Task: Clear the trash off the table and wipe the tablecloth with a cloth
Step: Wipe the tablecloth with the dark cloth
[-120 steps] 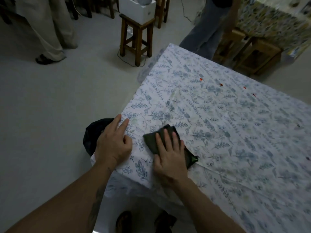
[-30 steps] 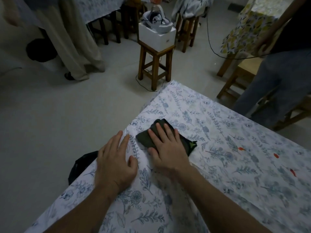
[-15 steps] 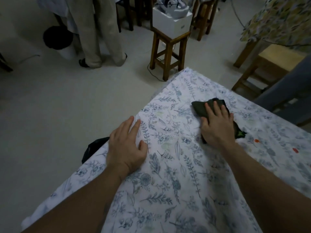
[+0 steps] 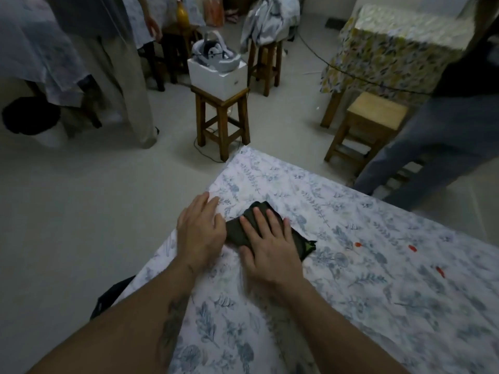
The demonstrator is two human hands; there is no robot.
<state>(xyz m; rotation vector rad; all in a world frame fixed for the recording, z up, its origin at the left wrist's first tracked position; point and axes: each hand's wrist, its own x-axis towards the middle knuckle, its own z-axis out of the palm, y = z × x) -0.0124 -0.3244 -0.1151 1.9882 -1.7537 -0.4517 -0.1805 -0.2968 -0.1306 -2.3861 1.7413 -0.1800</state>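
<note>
A white tablecloth [image 4: 337, 265] with a blue leaf print covers the table. A dark green cloth [image 4: 237, 230] lies folded near the table's far left corner. My right hand [image 4: 267, 244] presses flat on the dark green cloth, fingers spread, covering most of it. My left hand [image 4: 199, 230] rests flat on the tablecloth right beside the cloth, at the table's left edge, holding nothing. Several small red stains [image 4: 357, 244] mark the tablecloth to the right of the cloth.
A black trash bag [image 4: 113, 295] hangs below the table's left edge. A wooden stool [image 4: 221, 122] carrying a white box [image 4: 216, 76] stands beyond the corner. Another stool [image 4: 370, 125] and a person's legs [image 4: 421, 147] are at the right; another person [image 4: 118, 76] stands at the left.
My right hand has slid the green cloth back to the left, from well apart to right beside my left hand. My left hand has shifted further along the table edge toward the corner.
</note>
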